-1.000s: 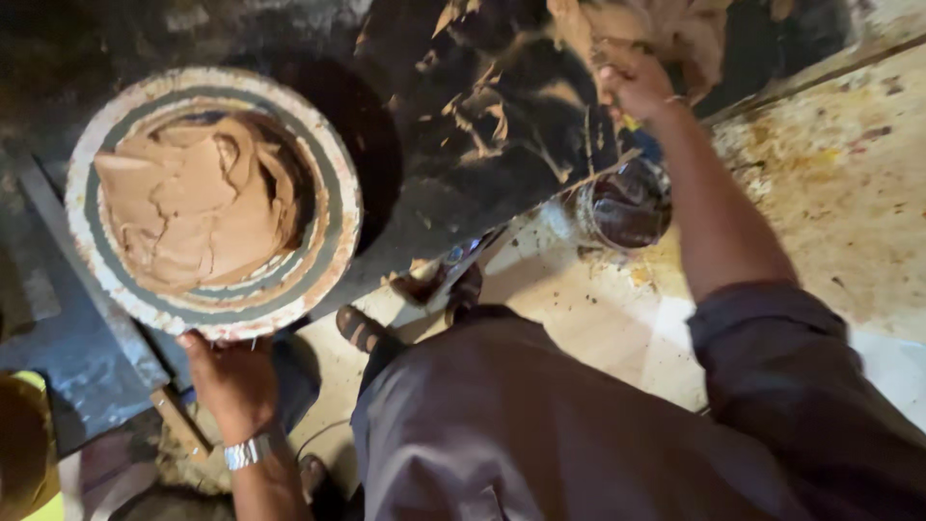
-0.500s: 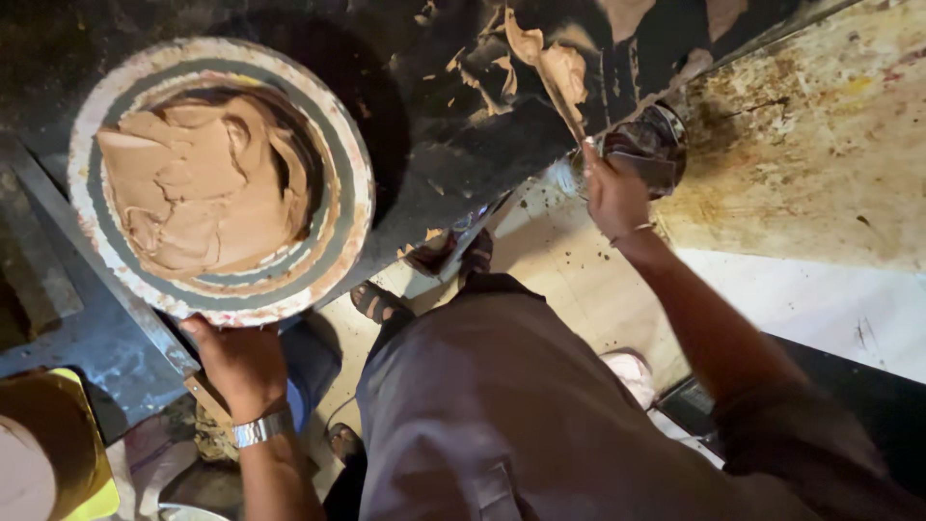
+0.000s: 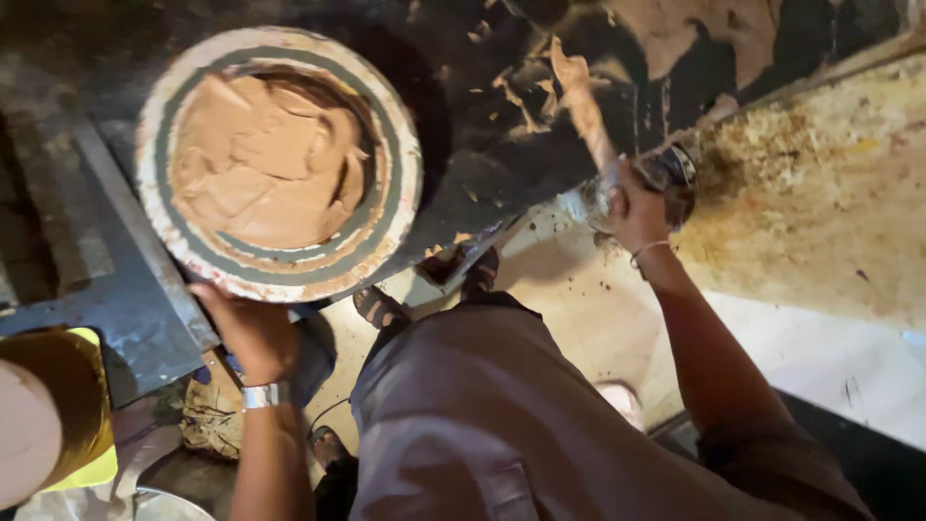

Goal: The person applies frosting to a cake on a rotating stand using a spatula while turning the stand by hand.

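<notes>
Near field: grey trousers [image 3: 502, 425], sandalled feet [image 3: 424, 289] on a pale, spattered floor [image 3: 579, 318]. Yellow container [image 3: 58, 405] at lower left edge.

Left hand [image 3: 253, 330], metal watch [image 3: 265, 394] at wrist, pressed to near rim of round mould [image 3: 280, 159]; fingers tucked under the edge, so grip cannot be fully judged, appears to steady or hold it. Mould sits on dark metal bench [image 3: 116, 289], partly overhanging the front edge.

Right hand [image 3: 637, 207], thin bangle at wrist, closed around handle of a clay-coated stick [image 3: 584, 101], just beside a small metal tin [image 3: 675, 169]. Stick tilts up and away over dark, clay-smeared surface [image 3: 502, 125].

Risks, as judged: mould overhanging bench edge, held at one point only; slip of left hand could tip it to floor. Wet clay on stick could drip onto floor, near feet, and make footing slick. Tin near bench edge could be knocked by right wrist.

Mould appearance: pale rim with dark green concentric rings, chipped and stained. Filled with soft tan clay [image 3: 265, 164], surface uneven, folded in slabs, not levelled.
</notes>
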